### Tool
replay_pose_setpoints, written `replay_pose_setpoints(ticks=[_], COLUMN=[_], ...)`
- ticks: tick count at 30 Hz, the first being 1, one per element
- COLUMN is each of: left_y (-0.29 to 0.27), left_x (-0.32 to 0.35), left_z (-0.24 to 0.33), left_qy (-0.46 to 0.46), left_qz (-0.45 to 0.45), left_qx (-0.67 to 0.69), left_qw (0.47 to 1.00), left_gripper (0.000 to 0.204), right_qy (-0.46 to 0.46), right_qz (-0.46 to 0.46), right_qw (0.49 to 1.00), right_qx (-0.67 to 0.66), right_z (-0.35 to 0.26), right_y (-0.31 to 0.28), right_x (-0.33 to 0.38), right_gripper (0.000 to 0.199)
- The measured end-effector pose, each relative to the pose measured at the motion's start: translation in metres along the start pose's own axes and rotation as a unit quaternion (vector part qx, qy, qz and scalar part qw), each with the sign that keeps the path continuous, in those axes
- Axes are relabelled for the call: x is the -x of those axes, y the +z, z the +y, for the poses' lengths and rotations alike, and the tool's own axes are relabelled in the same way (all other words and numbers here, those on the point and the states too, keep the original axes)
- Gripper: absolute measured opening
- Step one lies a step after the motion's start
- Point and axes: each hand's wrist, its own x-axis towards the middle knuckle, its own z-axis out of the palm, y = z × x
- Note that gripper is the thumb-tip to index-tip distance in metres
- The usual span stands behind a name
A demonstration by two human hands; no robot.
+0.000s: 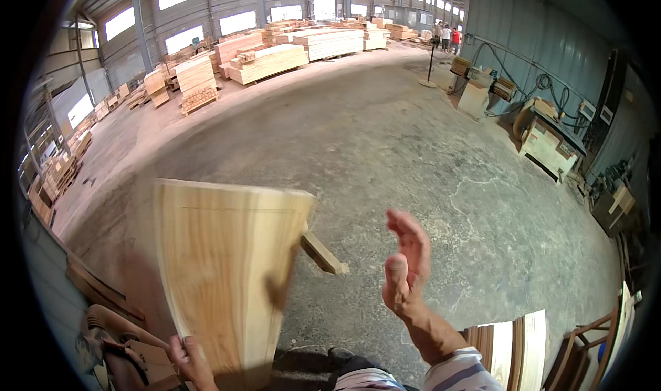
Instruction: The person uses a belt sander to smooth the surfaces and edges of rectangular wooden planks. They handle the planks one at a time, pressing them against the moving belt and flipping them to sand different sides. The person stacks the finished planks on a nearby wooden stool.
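Fingers [180, 353] of the left hand [189, 363] pinch the lower edge of a pale rectangular wooden board [224, 274], long axis pointing away; the right hand [406, 263] hangs spread and empty beside it.

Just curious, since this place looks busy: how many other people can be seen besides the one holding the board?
3, it seems: a small group standing together at the far end of the hall, one in a red top, two beside them. Others may be hidden behind the lumber stacks.

Board [224, 267] gripped at lower edge by left hand [187, 361] fingers: pale wood, planed smooth, matt, grain streaked. Floor [413, 157] beyond open right hand [406, 267] fingertips: rough cracked concrete, dusty.
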Motion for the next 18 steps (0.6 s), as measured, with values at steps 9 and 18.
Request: replay_pose_setpoints(ticks=[9, 18], left_y=[0.069, 0.075], left_x=[0.02, 0.011], left_z=[0.041, 0.08], left_qy=[0.123, 0.153], left_qz=[-0.211, -0.274], left_qx=[-0.224, -0.318], left_qw=[0.943, 0.895], left_gripper=[0.044, 0.051], right_qy=[0.149, 0.437], right_qz=[-0.264, -0.28], right_qw=[0.923, 0.854], right_qx=[0.238, -0.042], right_z=[-0.021, 0.054], right_y=[-0.019, -0.049], right_x=[-0.01, 0.019], right_gripper=[0.071, 0.062])
